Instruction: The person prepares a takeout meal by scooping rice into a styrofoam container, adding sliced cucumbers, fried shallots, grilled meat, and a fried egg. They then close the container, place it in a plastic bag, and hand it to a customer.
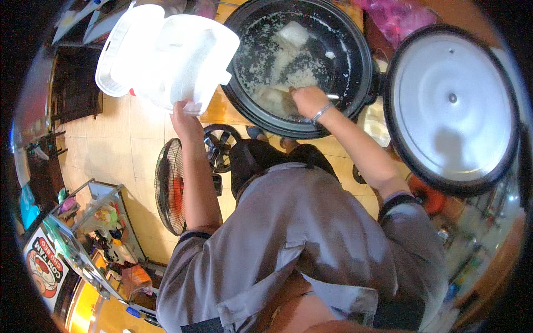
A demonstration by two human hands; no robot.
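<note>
My left hand (185, 120) grips the near edge of a white foam takeaway box (183, 62), its lid folded open. The box is held up to the left of a large black rice cooker (291, 132) and looks overexposed. Inside the cooker, white cooked rice (302, 77) lies in clumps, with grains stuck to the dark wall. My right hand (309, 102), wearing a bracelet, reaches down into the cooker with curled fingers close to the rice. A brownish shape shows under the fingers, too blurred to tell whether I hold it.
The cooker's large round lid (449, 104) stands raised at the right. White foam boxes (374, 123) sit between lid and cooker, and a pink plastic bag (399, 18) lies behind. A fan (170, 187) stands beside my left arm. A glass-sided cart (112, 224) holds bags at lower left.
</note>
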